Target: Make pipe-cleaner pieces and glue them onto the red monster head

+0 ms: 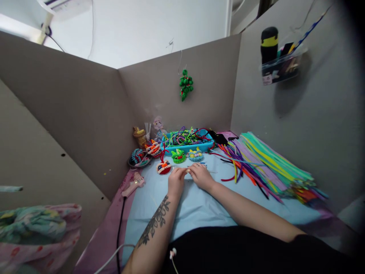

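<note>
My left hand (177, 179) and my right hand (200, 176) meet at the fingertips over the blue cloth (196, 203). Both are closed in a pinch; a small pale bit seems to show between them, too small to name. Just beyond my fingers stand a green fuzzy animal head (178, 156) and a blue-and-yellow one (195, 154). A red-and-white head with an orange nose (163, 167) sits to the left of my left hand. Something thin and blue lies partly hidden behind my right hand.
A blue tray (188, 147) of tangled pipe cleaners stands at the back. Bundled pipe cleaners (270, 163) lie right. At left are a pink glue gun (133, 185) with its cord and a dish (139, 163). Grey panels (176, 106) surround the table; a clear box (282, 68) hangs right.
</note>
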{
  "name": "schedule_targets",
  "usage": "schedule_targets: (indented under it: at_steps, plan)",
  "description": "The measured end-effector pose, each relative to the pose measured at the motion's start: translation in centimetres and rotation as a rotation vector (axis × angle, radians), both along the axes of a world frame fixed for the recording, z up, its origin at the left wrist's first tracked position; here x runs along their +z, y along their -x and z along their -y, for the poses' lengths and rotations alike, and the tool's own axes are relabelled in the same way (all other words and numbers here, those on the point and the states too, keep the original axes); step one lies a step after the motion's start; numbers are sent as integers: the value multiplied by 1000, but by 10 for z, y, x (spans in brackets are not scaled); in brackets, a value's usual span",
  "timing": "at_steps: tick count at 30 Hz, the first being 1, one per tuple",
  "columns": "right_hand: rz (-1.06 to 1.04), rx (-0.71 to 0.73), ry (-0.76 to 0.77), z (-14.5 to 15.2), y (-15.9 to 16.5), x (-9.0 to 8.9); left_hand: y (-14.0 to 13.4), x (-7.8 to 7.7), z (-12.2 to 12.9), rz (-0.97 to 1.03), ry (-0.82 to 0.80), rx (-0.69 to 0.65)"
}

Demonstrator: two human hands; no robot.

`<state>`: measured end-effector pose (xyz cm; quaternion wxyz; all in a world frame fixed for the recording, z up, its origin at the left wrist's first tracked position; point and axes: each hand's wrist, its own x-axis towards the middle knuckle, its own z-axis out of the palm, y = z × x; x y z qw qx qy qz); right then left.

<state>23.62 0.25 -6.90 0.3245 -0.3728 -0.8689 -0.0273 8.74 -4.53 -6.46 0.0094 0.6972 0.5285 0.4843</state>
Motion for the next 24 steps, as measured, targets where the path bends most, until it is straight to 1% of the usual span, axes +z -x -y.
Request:
schedule_targets:
  at_steps: [5, 11, 19, 21, 24]
  plan:
    - [41, 10, 0, -3, -2, -1, 3, 0, -2, -42, 63, 29]
    - [74, 23, -47, -3, -2, 0, -1, 1, -1, -96, 192, 51]
    - [91, 58, -116, 6, 2, 4, 0, -10, -11, -1, 408, 134]
    - [82, 52, -113, 7, 4, 4, 0, -12, -13, 23, 421, 138]
    - [58, 30, -93, 6, 6, 4, 0, -10, -10, 43, 382, 139]
